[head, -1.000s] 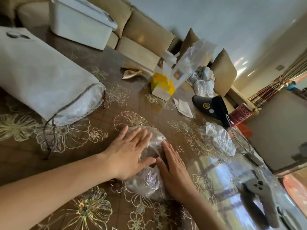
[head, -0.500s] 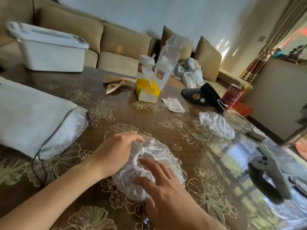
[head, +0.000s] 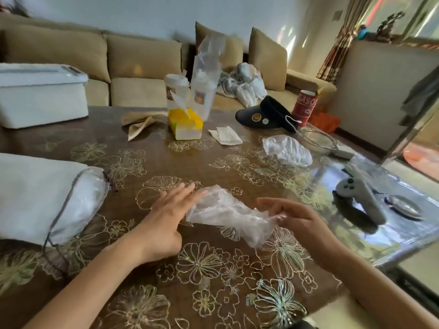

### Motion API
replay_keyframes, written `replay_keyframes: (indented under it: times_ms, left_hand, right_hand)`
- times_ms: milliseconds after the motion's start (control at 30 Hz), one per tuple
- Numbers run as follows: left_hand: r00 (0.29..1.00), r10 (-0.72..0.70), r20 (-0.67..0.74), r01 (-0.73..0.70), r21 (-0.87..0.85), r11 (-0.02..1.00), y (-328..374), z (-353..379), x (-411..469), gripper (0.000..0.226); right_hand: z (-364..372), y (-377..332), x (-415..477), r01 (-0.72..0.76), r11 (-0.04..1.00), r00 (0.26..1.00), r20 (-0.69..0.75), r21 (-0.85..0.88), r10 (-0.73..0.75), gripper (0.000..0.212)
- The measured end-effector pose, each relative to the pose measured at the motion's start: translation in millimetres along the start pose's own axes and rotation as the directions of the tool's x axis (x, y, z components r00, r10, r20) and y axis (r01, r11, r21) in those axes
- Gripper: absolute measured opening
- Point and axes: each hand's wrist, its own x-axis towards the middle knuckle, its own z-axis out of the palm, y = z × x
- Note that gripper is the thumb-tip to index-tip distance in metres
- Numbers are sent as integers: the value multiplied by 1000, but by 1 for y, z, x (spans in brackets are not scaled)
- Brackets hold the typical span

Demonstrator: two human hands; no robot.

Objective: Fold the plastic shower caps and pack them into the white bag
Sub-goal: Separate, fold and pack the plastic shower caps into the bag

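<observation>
1. Left hand (head: 166,217): fingers straight and together, laid against the left end of the shower cap (head: 225,214). Can't tell if the thumb grips it.
2. Right hand (head: 299,219): fingers curled, fingertips (head: 279,216) pinching the cap's right end.
3. The shower cap is clear and crumpled, stretched sideways between the two hands. Its lower right corner sags toward the table (head: 213,269). Can't tell whether it touches the table.
4. White bag (head: 35,198): at 9 o'clock from the hands, near the left hand but apart from it. It lies on its side with the mouth facing the hands. Clear plastic shows in the mouth, and the drawstring trails on the table toward 7 o'clock.
5. Plastic bundle (head: 287,150): crumpled, white, on the table at 1 o'clock, well apart from the hands.
6. Game controller (head: 361,198): grey, at 3 o'clock on the glossy part of the table.
7. Tissue box (head: 185,125): yellow, at 12 o'clock, with a white napkin (head: 225,136) just to its right.
8. Black visor (head: 266,115) and red can (head: 306,108): far edge, 1 o'clock.
9. White bin (head: 40,96): lidded, far left corner, 10 o'clock.
</observation>
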Motion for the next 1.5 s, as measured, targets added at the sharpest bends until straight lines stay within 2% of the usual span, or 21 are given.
replay_keyframes:
  times_ms: [67, 133, 200, 267, 367, 433, 467, 500, 567, 634, 734, 767, 800, 867, 967, 1000, 1100, 1200, 1300, 1400, 1500]
  left_hand:
    - [999, 35, -4, -35, -40, 999, 6, 6, 0, 89]
    - [971, 139, -196, -164, -116, 980, 5, 13, 3, 62]
    - [928, 171, -332, -236, -167, 957, -1, 15, 5, 32]
    - [912, 179, -370, -251, -157, 955, -2, 9, 4, 42]
    - [851, 286, -441, -292, 56, 955, 2, -9, 2, 40]
    - [826, 367, -427, -328, 164, 930, 9, -22, -2, 39]
    - [829, 381, -409, -336, 179, 925, 14, -26, -5, 35]
    - [851, 370, -372, -330, 168, 929, 19, -29, -7, 31]
    - [945, 239, -225, -231, 61, 971, 26, -27, -13, 32]
    - [997, 81, -4, -81, -10, 997, 28, -22, -18, 33]
    - [967, -32, 254, 50, -64, 997, 20, -15, -15, 22]
    - [949, -44, 311, 82, -111, 990, 17, -16, -14, 19]
    - [930, -54, 363, 114, -145, 983, 11, -18, -13, 17]
    - [915, -78, 396, 155, -166, 974, 3, -21, -11, 39]
    - [956, -130, 262, 189, -215, 958, -1, -20, -8, 85]
    - [969, -164, 186, 205, -229, 952, 2, -17, -6, 81]
    - [951, -296, -90, 265, -256, 929, 8, -2, -1, 46]
    - [905, -329, -269, 317, -88, 944, 16, 12, -2, 29]
    - [905, -292, -310, 330, 79, 941, 28, 21, -3, 20]
    - [909, -222, -353, 304, 196, 932, 27, 35, -4, 25]
    - [915, -246, -320, 302, 138, 943, 26, 38, -3, 22]
  right_hand:
    - [-2, 0, -4, -18, 994, 999, -27, 104, 21, 29]
    - [0, 2, -7, -3, 992, 1000, -10, 123, 4, 23]
    - [6, 9, -7, 44, 998, 998, -39, -37, -46, 29]
    - [9, 12, -3, 118, 949, 971, -166, -294, -172, 28]
    - [4, 5, 7, 337, 782, 816, -252, -524, -521, 24]
    - [-4, 1, 7, 474, 590, 668, -169, -654, -725, 13]
    - [-8, 4, 4, 515, 505, 624, -101, -693, -775, 11]
    - [-12, 8, -1, 540, 463, 622, -37, -703, -782, 11]
    - [-14, 26, -8, 583, 459, 694, 118, -670, -710, 14]
    - [-14, 47, -13, 588, 484, 772, 269, -648, -576, 16]
    - [-14, 59, -21, 410, 696, 909, 322, -589, -263, 31]
    - [-15, 58, -22, 348, 760, 924, 337, -549, -180, 34]
    - [-15, 56, -23, 321, 800, 925, 348, -507, -151, 35]
    - [-16, 52, -21, 285, 853, 934, 328, -436, -144, 37]
    - [-12, 44, -14, 178, 886, 977, 182, -428, -109, 21]
    - [-10, 45, -9, 131, 903, 990, 110, -408, -94, 22]
    - [-4, 47, 4, 26, 919, 989, -124, -394, -82, 36]
    - [2, 49, 12, -6, 847, 960, -241, -532, -144, 35]
    - [11, 51, 11, 1, 735, 965, -193, -678, -179, 10]
    - [15, 53, 10, 15, 676, 972, -149, -736, -183, 27]
    - [13, 42, 9, -31, 738, 974, -185, -674, -128, 41]
